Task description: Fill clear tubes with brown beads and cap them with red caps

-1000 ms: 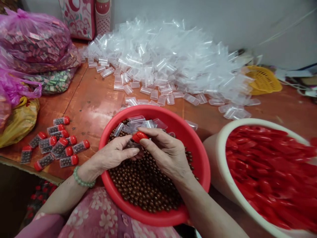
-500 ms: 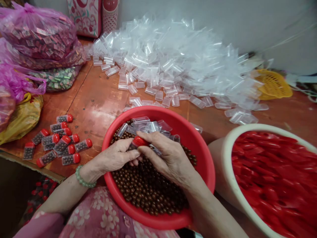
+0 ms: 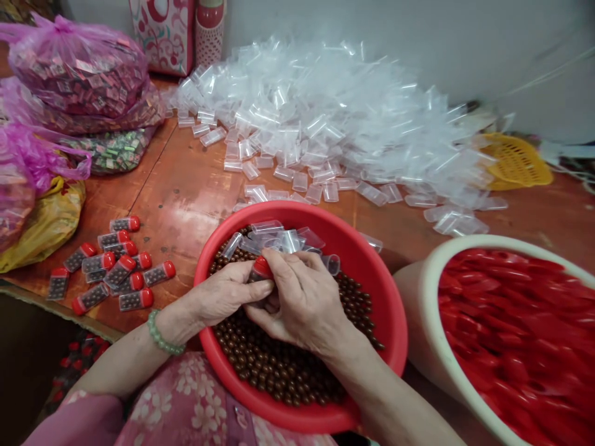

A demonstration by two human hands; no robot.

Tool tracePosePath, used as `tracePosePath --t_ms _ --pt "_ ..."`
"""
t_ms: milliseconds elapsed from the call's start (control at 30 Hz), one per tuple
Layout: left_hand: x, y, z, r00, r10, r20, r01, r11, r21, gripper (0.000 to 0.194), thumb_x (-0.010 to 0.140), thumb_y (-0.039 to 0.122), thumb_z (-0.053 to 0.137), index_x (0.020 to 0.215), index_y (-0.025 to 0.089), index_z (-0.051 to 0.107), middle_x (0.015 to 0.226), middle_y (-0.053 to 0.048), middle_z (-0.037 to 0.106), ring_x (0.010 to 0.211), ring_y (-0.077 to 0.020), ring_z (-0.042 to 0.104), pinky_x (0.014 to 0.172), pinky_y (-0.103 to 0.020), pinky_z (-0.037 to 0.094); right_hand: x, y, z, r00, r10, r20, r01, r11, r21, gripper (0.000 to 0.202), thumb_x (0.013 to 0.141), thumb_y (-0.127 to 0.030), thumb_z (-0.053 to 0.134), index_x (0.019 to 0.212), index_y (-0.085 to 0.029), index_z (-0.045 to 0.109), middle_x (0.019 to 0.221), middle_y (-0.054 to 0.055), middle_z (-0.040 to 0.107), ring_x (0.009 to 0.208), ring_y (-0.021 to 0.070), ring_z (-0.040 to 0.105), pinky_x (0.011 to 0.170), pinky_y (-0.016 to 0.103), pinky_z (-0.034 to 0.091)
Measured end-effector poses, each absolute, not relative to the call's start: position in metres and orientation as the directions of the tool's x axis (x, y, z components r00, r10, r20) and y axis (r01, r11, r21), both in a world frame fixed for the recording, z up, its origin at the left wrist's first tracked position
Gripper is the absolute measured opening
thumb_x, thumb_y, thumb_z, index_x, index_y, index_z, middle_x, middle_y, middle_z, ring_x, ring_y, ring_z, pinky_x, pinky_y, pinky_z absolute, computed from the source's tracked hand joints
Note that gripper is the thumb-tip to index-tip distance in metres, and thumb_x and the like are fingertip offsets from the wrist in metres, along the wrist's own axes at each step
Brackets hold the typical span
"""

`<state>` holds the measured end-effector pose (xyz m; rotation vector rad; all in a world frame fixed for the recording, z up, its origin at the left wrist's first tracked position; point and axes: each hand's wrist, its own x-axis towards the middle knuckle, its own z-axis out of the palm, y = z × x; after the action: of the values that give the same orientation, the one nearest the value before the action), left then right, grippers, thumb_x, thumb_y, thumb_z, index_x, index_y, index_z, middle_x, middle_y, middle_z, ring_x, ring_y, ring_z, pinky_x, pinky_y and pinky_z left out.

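Over a red basin [image 3: 400, 322] of brown beads [image 3: 279, 365], my two hands meet around one small container with a red cap [image 3: 262, 266]. My left hand [image 3: 230, 291], a green bead bracelet at its wrist, pinches the container between thumb and fingers. My right hand [image 3: 297, 297] is closed against the container's right side, its fingers curled around the cap and body. Most of the clear body is hidden by the fingers. Clear empty tubes [image 3: 267, 228] lie on the beads at the basin's back. Several red-capped filled containers [image 3: 119, 271] lie on the table at the left.
A large heap of clear tubes [image 3: 334, 118] covers the table's back. At right stands a cream tub [image 3: 432, 291] full of red caps [image 3: 515, 334]. A yellow basket [image 3: 515, 161] lies behind it. Pink bags [image 3: 79, 68] and a yellow bag [image 3: 51, 217] sit at the left.
My right hand has shifted from pinching the red cap to wrapping its fingers lower around the container. My left hand keeps its hold. The whole view has moved slightly.
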<state>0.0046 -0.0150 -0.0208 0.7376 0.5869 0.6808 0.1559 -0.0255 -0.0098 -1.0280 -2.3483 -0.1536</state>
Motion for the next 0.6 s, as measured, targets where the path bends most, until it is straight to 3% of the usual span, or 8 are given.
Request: tracePosePath --t_ms 167,333,433,600 --pt "0.003 -0.017 -0.02 0.664 0.71 -0.235 -0.358 0.578 0.734 0.048 0.071 0.051 0.077 0.096 0.011 0.069 0.082 -0.005 0.067 0.077 -0.0143 0.059 0.079 -0.029 0.046 0.157 -0.025 -0.007 -0.545 0.631 0.551 0.667 0.725 -0.17 0.06 0.08 -0.031 0.058 0.132 -0.007 0.04 0.089 0.012 0.069 0.077 0.024 0.064 0.076 0.042 0.047" --pt "0.007 -0.015 -0.017 0.672 0.648 -0.358 -0.386 0.719 0.578 0.065 0.084 0.072 0.044 0.094 0.013 0.068 0.07 -0.007 0.066 0.07 -0.0186 0.064 0.065 -0.03 0.05 0.159 -0.025 -0.014 -0.558 0.666 0.495 0.67 0.714 -0.205 0.07 0.083 -0.039 0.061 0.138 -0.007 0.033 0.109 0.02 0.068 0.097 0.0294 0.065 0.078 0.043 0.05" --pt "0.015 -0.013 -0.015 0.564 0.655 -0.503 -0.404 0.75 0.524 0.056 0.089 0.065 0.041 0.087 0.014 0.066 0.062 -0.004 0.063 0.056 -0.0144 0.06 0.055 -0.026 0.049 0.16 -0.027 -0.02 -0.531 0.69 0.492 0.661 0.7 -0.269 0.081 0.084 -0.045 0.062 0.146 -0.008 0.023 0.119 0.022 0.063 0.106 0.0321 0.063 0.083 0.047 0.051" --pt "0.03 -0.015 -0.012 0.448 0.686 -0.573 -0.378 0.727 0.574 0.046 0.091 0.052 0.045 0.066 0.016 0.058 0.049 0.0 0.056 0.039 -0.0094 0.05 0.042 -0.022 0.04 0.161 -0.03 -0.019 -0.461 0.695 0.552 0.673 0.679 -0.293 0.07 0.08 -0.038 0.066 0.139 -0.013 0.036 0.107 0.017 0.067 0.096 0.0294 0.066 0.077 0.043 0.054"
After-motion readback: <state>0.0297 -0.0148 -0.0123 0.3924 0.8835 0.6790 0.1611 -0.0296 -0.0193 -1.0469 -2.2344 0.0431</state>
